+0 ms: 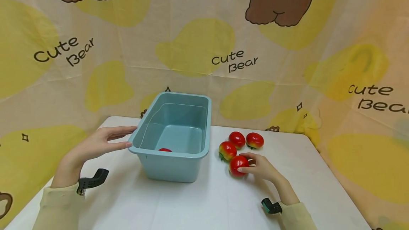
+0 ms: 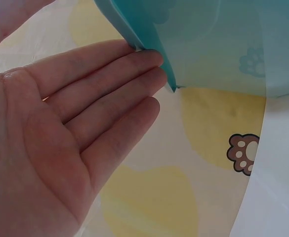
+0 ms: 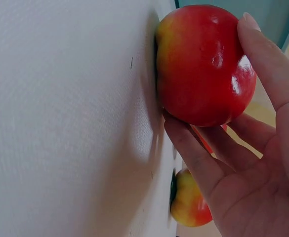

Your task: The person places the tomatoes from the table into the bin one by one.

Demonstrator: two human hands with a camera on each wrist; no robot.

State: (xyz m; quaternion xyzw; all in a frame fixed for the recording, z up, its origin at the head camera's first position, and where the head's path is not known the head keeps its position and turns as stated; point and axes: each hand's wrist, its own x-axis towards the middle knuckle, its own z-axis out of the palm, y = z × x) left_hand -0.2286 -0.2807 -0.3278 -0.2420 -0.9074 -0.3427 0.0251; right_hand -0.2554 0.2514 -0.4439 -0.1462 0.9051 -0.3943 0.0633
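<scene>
My right hand (image 1: 263,168) was low over the table, its thumb on the near side of a red fruit (image 1: 238,165) and its fingers curved behind it, pinching it between them. The forearm slanted in from the near right, a dark strap (image 1: 271,207) on the wrist. The pinched fruit sat on the white table (image 1: 223,205), to the right of the bin and nearest to me of the 4 fruits there. The other 3 lay beyond it: a left fruit (image 1: 228,151) just beside it, a middle fruit (image 1: 236,140) farther off, and a far-right fruit (image 1: 255,140).

My left hand (image 1: 100,143) held its fingers straight and close together, tips against the left rim of the blue bin (image 1: 169,168), the thumb apart from them at the near left corner. The bin stood upright. Inside, at its near end, 1 red piece (image 1: 165,149) showed, mostly hidden by the near wall. Behind everything hung a bear-print cloth (image 1: 191,45).
</scene>
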